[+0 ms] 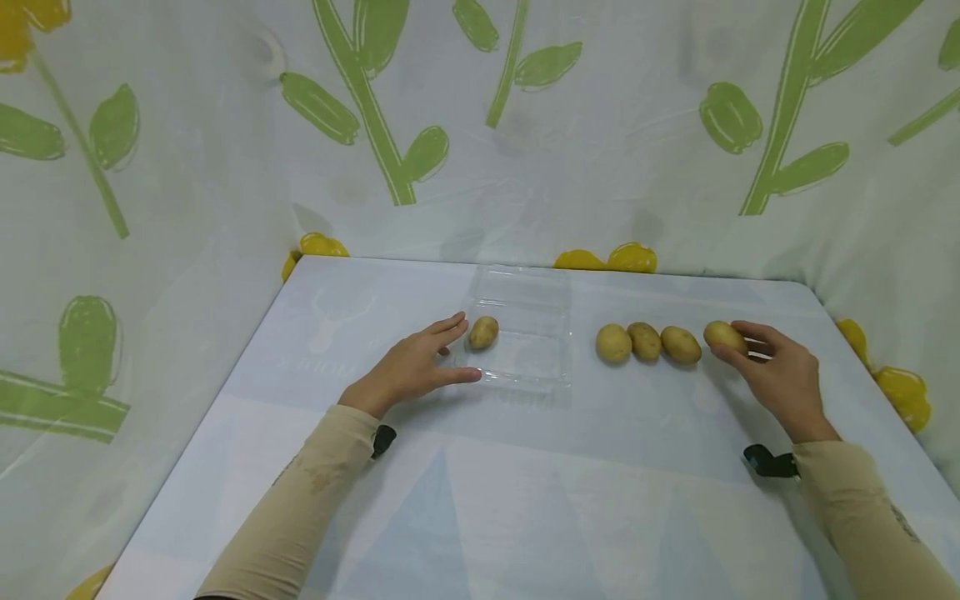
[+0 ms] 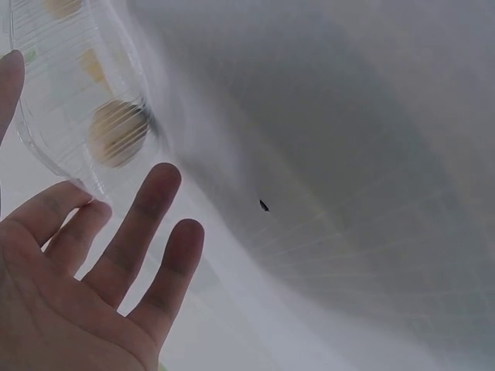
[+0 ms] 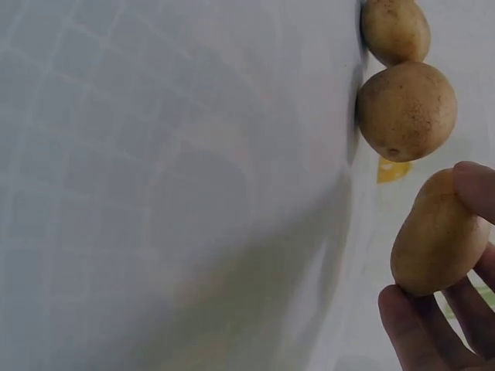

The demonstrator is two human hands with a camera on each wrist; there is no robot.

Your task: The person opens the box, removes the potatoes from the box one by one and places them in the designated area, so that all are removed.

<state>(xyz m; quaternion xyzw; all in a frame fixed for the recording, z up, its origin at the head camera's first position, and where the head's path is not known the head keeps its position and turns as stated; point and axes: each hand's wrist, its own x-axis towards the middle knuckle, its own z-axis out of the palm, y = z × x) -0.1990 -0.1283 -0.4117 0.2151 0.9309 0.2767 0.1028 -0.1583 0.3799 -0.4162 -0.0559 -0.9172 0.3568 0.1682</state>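
A clear plastic container (image 1: 534, 358) lies on the table with one potato (image 1: 483, 332) at its left end. My left hand (image 1: 408, 367) is at that end, thumb and fingers spread apart; in the left wrist view its fingertips (image 2: 97, 210) touch the container's edge. At the right, my right hand (image 1: 783, 375) pinches another potato (image 1: 722, 335) between thumb and fingers. Just left of it, a round potato (image 1: 613, 343), a middle potato (image 1: 644, 342) and an oval potato (image 1: 681, 345) sit side by side in a row.
The white table (image 1: 525, 508) has pale blue triangle prints. A white curtain (image 1: 600, 167) with green leaves and yellow flowers hangs along its back and sides. Dark wrist mounts (image 1: 768, 462) stick out near both sleeves.
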